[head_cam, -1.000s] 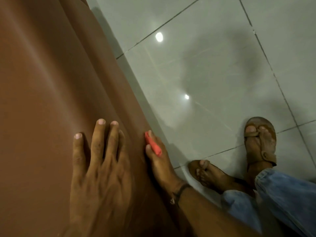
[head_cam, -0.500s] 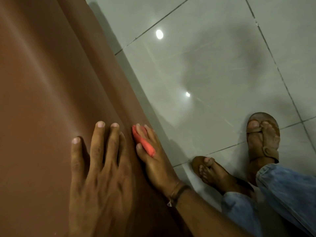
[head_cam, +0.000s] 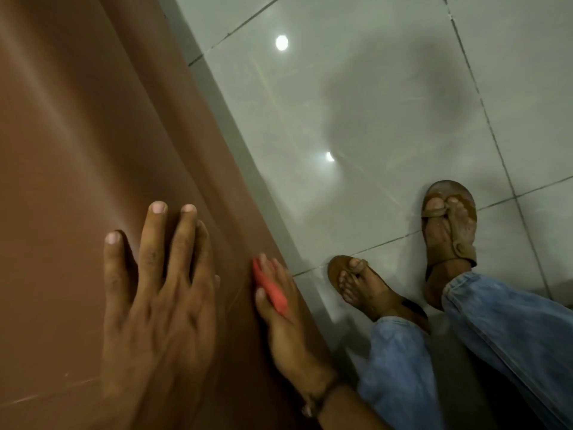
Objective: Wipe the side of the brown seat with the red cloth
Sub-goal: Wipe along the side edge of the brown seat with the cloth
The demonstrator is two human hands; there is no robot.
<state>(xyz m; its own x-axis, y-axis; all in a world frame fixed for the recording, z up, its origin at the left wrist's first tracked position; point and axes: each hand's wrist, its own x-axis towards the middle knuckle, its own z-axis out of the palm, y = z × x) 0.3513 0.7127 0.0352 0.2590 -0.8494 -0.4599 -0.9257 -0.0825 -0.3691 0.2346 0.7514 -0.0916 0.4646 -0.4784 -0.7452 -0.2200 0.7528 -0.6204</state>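
1. Risk, cloth slip: the red cloth (head_cam: 269,290) is bunched small, only a strip of it showing between the fingers (head_cam: 259,297) of the right hand (head_cam: 286,324). Pressed sideways against a steep face, it could roll out from under the palm, leaving skin rubbing the seat instead of cloth.
2. Risk, missed area: the seat's side panel (head_cam: 229,193) runs far up-frame and down toward the tiled floor (head_cam: 372,119). A narrow wad covers little per pass, so strips could go unwiped.
3. Risk, balance: the left hand (head_cam: 155,293) bears on the brown seat (head_cam: 77,135), whose top looks smooth and glossy. I judge a palm skid possible if weight shifts. Sandalled feet (head_cam: 366,290) stand close to the base.
4. Right hand pose: reaching over the seat edge, palm turned against the side panel, fingers partly curled and pinning the cloth to it. A band sits at the wrist (head_cam: 319,398).
5. Left hand pose: flat and spread, fingers extended up-frame, holding nothing, just beside the edge.
6. Cloth location: on the side panel just below the top edge, under the right hand.
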